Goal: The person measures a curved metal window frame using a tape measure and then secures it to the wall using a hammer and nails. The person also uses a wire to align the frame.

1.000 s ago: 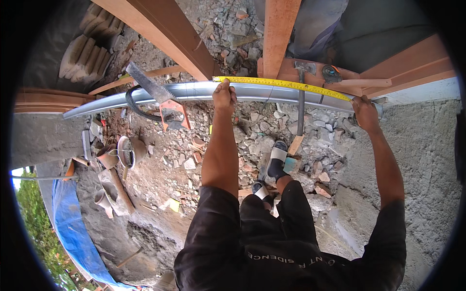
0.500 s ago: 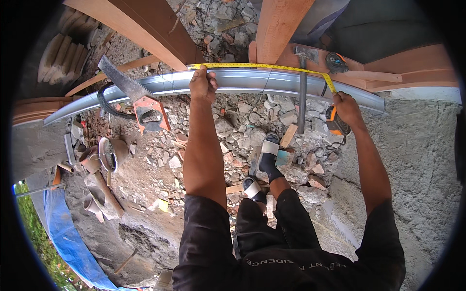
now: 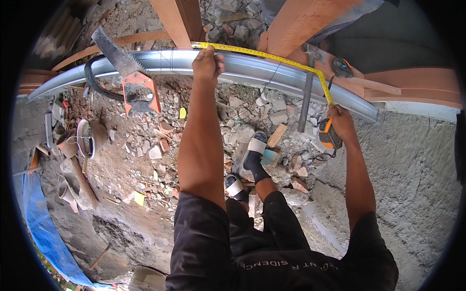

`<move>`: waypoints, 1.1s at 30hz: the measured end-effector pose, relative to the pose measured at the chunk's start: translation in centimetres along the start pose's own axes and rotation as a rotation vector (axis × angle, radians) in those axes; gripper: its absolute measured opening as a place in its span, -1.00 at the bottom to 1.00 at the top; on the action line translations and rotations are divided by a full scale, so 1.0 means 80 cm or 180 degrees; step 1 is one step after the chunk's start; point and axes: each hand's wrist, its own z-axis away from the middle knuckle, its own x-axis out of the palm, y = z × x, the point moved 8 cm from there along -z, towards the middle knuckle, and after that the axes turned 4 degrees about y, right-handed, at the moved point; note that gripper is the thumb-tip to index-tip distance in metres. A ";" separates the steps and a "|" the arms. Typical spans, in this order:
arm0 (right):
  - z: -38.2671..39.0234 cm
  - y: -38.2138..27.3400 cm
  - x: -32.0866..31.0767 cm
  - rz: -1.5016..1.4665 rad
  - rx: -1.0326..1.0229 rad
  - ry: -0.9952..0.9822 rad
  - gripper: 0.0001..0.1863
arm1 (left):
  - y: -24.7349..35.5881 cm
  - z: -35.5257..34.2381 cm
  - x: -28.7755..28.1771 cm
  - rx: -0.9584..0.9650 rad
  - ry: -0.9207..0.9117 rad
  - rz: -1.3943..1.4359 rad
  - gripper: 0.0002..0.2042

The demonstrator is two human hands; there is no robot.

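Note:
A yellow tape measure blade (image 3: pixel 242 50) stretches along the top of a silvery metal channel (image 3: pixel 177 60). My left hand (image 3: pixel 208 65) pinches the blade near its end, beside the foot of a wooden post (image 3: pixel 175 24). On the right, the blade bends sharply down to my right hand (image 3: pixel 342 122), closed around the orange and black tape measure case (image 3: pixel 329 135). A hammer (image 3: pixel 306 99) with a dark handle lies across the channel between my hands. Farther left, a handsaw (image 3: pixel 140 92) with an orange handle rests over the channel.
A second tape measure (image 3: pixel 342 67) sits on the wooden beam at the right. Black coiled wire (image 3: pixel 93 82) hangs by the saw. Broken rubble (image 3: pixel 155 153) covers the ground around my sandalled feet. Clay pots (image 3: pixel 92 136) and a blue tarp (image 3: pixel 41 218) are at left.
The whole view has shifted and tilted slightly. My right hand and the case sit lower relative to the channel, and the blade's bent-down stretch looks longer. Both hands keep their hold.

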 end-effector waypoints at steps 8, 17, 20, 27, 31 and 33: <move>0.050 -0.012 0.014 -0.0306 0.0145 -0.0092 -0.59 | 0.003 0.001 0.006 0.0078 0.0070 -0.0102 -0.82; 0.079 -0.017 0.033 -0.0225 0.0155 -0.0273 -0.60 | 0.006 0.007 -0.003 0.0000 0.0272 -0.0161 -0.79; 0.079 -0.006 0.033 -0.0301 0.0150 -0.0243 -0.61 | 0.046 0.027 -0.006 0.0959 0.0435 -0.1750 -0.74; 0.093 -0.017 0.031 -0.0280 0.0145 -0.0137 -0.65 | 0.105 0.034 0.025 0.2947 -0.0272 -0.5442 -0.66; 0.101 -0.025 0.025 -0.0067 0.0020 0.0210 -0.66 | 0.111 0.015 0.028 0.3618 -0.0250 -0.5523 -0.79; 0.107 -0.032 0.024 -0.0009 0.0017 0.0251 -0.67 | 0.111 0.017 0.028 0.4229 -0.0143 -0.5205 -0.83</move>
